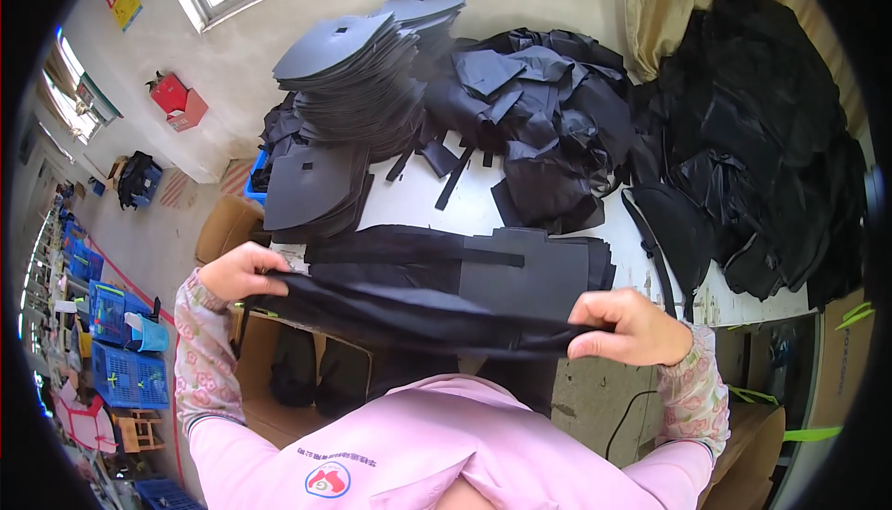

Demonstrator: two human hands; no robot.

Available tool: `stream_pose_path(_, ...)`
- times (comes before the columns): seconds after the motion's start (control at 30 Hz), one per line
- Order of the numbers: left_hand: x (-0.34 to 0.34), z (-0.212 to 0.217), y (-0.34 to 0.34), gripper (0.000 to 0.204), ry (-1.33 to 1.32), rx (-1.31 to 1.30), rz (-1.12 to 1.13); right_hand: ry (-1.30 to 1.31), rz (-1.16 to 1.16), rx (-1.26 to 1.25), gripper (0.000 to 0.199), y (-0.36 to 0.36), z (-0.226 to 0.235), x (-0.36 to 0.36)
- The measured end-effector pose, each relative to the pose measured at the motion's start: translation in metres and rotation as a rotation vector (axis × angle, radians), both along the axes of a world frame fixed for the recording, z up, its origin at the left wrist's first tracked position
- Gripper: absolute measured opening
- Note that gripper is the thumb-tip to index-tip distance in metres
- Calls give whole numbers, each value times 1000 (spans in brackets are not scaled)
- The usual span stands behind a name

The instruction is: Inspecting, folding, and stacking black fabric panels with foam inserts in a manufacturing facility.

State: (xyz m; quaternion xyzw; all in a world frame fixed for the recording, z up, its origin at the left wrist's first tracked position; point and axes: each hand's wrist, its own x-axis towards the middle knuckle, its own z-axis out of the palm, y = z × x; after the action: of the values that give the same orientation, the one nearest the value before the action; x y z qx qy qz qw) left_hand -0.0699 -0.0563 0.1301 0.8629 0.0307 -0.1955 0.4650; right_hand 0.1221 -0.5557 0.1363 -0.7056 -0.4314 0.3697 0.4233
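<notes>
My left hand [243, 271] and right hand [624, 326] each pinch one end of a long black cloth [409, 317], fingers closed tight on it. I hold it stretched near me, above the white table [469, 203]. Far on the table sit a stack of black pieces [358, 73] and a pile of black cloth [548, 111].

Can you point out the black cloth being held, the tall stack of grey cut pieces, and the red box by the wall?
Black cloth [418, 317], head view: middle of the stretched piece.
Grey stack [358, 73], head view: upper sheets.
Red box [177, 99], head view: its front face.
</notes>
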Motion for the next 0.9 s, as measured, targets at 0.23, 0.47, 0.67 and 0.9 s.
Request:
stream_pose_path(0.23, 1, -53, 7, 28, 63, 228, -229, -20, 107, -60, 19, 0, -49, 12)
stream_pose_path(0.47, 80, -133, -18, 30, -99, 441, -65, -726, -273, -211, 13, 10, -120, 57)
stream_pose_path(0.67, 110, -164, -22, 31, -273, 521, 26, -1154, -398, -385, 14, 32, -124, 59)
stream_pose_path(0.9, 108, -158, -21, 30, -219, 596, 22, -1005, 98, -175, 84, 58, -164, 12)
